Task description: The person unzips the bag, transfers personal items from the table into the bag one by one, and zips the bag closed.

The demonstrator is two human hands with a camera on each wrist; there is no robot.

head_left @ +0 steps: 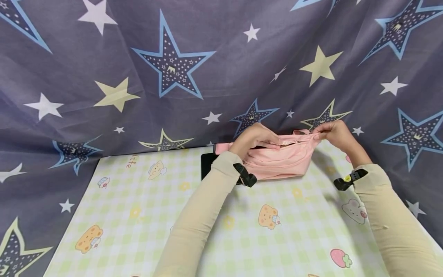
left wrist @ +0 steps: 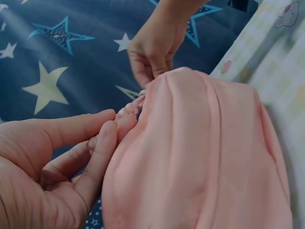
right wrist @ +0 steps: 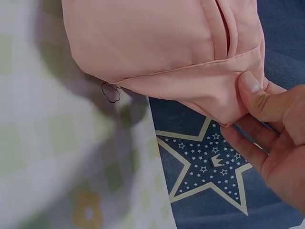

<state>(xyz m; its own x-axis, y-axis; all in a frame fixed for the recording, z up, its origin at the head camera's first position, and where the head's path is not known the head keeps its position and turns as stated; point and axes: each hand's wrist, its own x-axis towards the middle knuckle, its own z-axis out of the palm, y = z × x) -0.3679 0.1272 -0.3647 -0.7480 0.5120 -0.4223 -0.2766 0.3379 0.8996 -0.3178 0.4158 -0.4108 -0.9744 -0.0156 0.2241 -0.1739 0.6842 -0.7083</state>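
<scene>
A pink waist bag [head_left: 280, 163] stands at the far edge of the table, its zipped opening along the top. At the left part of that opening, my left hand [head_left: 256, 136] pinches the bag's edge between thumb and fingers. The left wrist view shows the fingertips on the bag [left wrist: 190, 157] beside the zip [left wrist: 131, 107]. My right hand [head_left: 333, 134] grips the right end of the bag. In the right wrist view its thumb [right wrist: 250, 83] presses on the corner fabric, the other fingers behind. The inside of the bag is hidden.
A flat black object [head_left: 207, 163] lies on the table left of the bag, partly covered by the left forearm. The table wears a green-checked cloth [head_left: 194, 207] with cartoon prints. Behind it hangs a dark curtain [head_left: 207, 77] with stars.
</scene>
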